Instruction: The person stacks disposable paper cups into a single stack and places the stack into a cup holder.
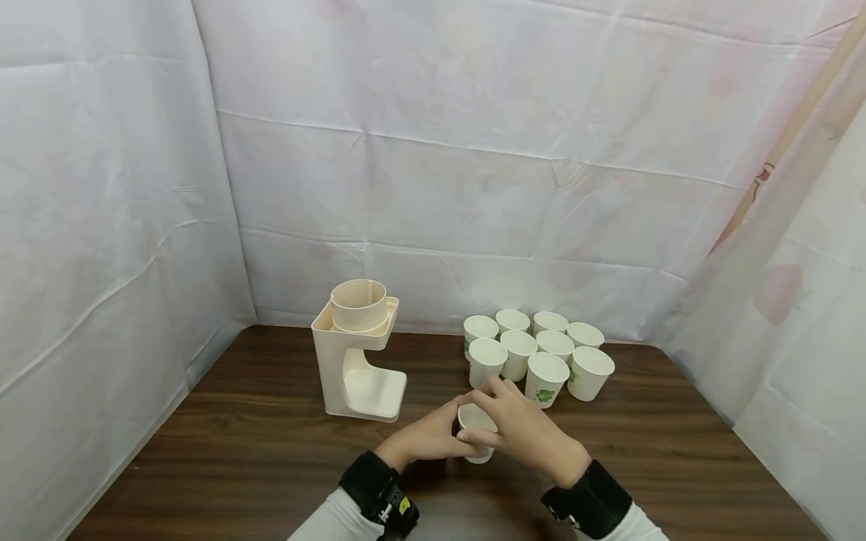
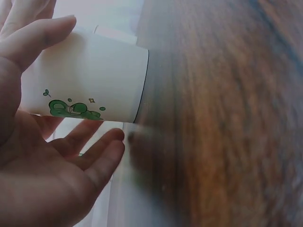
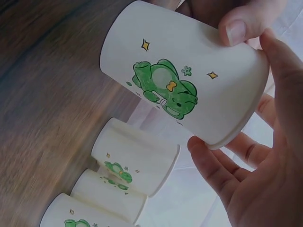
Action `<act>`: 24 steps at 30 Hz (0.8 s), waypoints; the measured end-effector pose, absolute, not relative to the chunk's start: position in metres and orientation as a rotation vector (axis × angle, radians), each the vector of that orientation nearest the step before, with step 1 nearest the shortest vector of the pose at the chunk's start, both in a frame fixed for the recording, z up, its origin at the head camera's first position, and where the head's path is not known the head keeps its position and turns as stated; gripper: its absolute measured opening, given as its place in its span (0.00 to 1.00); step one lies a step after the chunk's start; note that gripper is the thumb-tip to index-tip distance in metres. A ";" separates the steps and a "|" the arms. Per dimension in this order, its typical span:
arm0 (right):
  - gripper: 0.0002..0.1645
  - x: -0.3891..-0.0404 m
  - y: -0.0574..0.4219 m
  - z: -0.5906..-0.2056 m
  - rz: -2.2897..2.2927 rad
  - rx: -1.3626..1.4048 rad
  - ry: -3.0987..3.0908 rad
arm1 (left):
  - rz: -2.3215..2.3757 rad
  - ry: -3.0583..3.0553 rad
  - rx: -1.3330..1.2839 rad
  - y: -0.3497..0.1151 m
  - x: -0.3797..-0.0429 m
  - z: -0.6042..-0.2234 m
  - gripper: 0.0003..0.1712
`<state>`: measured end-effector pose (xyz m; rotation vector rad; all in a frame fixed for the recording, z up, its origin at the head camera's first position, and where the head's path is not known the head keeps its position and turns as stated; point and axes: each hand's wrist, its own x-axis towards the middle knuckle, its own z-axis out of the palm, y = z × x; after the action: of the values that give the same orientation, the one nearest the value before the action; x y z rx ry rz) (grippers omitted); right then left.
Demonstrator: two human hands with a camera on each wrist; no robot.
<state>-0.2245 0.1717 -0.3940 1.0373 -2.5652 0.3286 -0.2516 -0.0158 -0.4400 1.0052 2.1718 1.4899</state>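
A white paper cup [image 1: 477,418] stands upright at the near middle of the dark wooden table, between both hands. My left hand [image 1: 428,436] holds it from the left, thumb on the near side and fingers round the far side. From the right, my right hand [image 1: 524,432] grips the same cup near its rim, with the thumb in front and fingers behind. In the right wrist view a green cartoon bear and small yellow stars show on the cup's wall [image 3: 208,47]. The cup's base is close over the wood in the left wrist view.
Several more white paper cups [image 1: 546,370] stand grouped in rows behind the right hand. A cream C-shaped stand [image 1: 330,376] with a round cylinder [image 1: 358,304] on top is at the left. White curtains [image 1: 433,188] enclose the table's back and sides.
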 end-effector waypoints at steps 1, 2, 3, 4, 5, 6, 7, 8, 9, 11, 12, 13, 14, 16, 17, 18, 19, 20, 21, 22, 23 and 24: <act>0.28 -0.225 0.171 -0.394 0.327 1.037 -2.565 | 1.494 2.167 0.989 -0.016 -0.252 -0.441 0.41; 0.28 -0.225 0.170 -0.394 0.329 1.041 -2.564 | 1.501 2.158 0.973 -0.016 -0.252 -0.441 0.41; 0.28 -0.225 0.170 -0.395 0.326 1.044 -2.561 | 1.507 2.151 0.961 -0.017 -0.252 -0.441 0.42; 0.28 -0.225 0.169 -0.395 0.324 1.049 -2.557 | 1.514 2.143 0.946 -0.017 -0.252 -0.442 0.42; 0.29 -0.225 0.169 -0.396 0.320 1.053 -2.554 | 1.524 2.128 0.934 -0.017 -0.253 -0.443 0.42; 0.29 -0.225 0.169 -0.396 0.316 1.056 -2.551 | 1.533 2.115 0.930 -0.017 -0.253 -0.443 0.42; 0.29 -0.225 0.169 -0.397 0.312 1.059 -2.546 | 1.551 2.095 0.942 -0.017 -0.253 -0.444 0.42; 0.30 -0.226 0.169 -0.397 0.309 1.060 -2.540 | 1.564 2.079 0.953 -0.017 -0.254 -0.444 0.41; 0.30 -0.226 0.169 -0.397 0.306 1.064 -2.533 | 1.576 2.067 0.969 -0.017 -0.254 -0.444 0.41; 0.31 -0.227 0.168 -0.398 0.307 1.063 -2.520 | 1.592 2.055 0.998 -0.017 -0.255 -0.444 0.41; 0.31 -0.227 0.168 -0.398 0.310 1.059 -2.516 | 1.598 2.052 1.014 -0.017 -0.256 -0.445 0.41; 0.31 -0.227 0.167 -0.398 0.311 1.055 -2.512 | 1.605 2.049 1.021 -0.017 -0.256 -0.445 0.41; 0.31 -0.228 0.167 -0.398 0.317 1.052 -2.511 | 1.608 2.046 1.024 -0.017 -0.257 -0.445 0.41; 0.32 -0.228 0.166 -0.397 0.325 1.040 -2.513 | 1.614 2.042 1.030 -0.018 -0.258 -0.446 0.41; 0.32 -0.228 0.166 -0.397 0.328 1.034 -2.517 | 1.620 2.033 1.029 -0.018 -0.258 -0.446 0.41; 0.32 -0.228 0.165 -0.397 0.331 1.033 -2.522 | 1.624 2.023 1.025 -0.018 -0.258 -0.446 0.41; 0.32 -0.228 0.165 -0.397 0.332 1.033 -2.527 | 1.629 2.016 1.020 -0.018 -0.258 -0.447 0.41; 0.32 -0.228 0.165 -0.397 0.335 1.032 -2.533 | 1.629 2.015 1.014 -0.019 -0.258 -0.447 0.41; 0.32 -0.228 0.164 -0.397 0.337 1.030 -2.541 | 1.631 2.011 1.011 -0.019 -0.258 -0.447 0.41; 0.32 -0.228 0.164 -0.396 0.340 1.031 -2.545 | 1.631 2.008 1.008 -0.019 -0.258 -0.447 0.41; 0.32 -0.227 0.164 -0.397 0.344 1.033 -2.548 | 1.630 2.007 1.004 -0.020 -0.257 -0.447 0.41; 0.32 -0.227 0.164 -0.396 0.347 1.037 -2.548 | 1.627 2.008 1.001 -0.020 -0.257 -0.447 0.41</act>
<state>-0.2271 0.1639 -0.3965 1.0369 -2.5481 0.3472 -0.2567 -0.0201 -0.4467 1.0015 2.0079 1.6270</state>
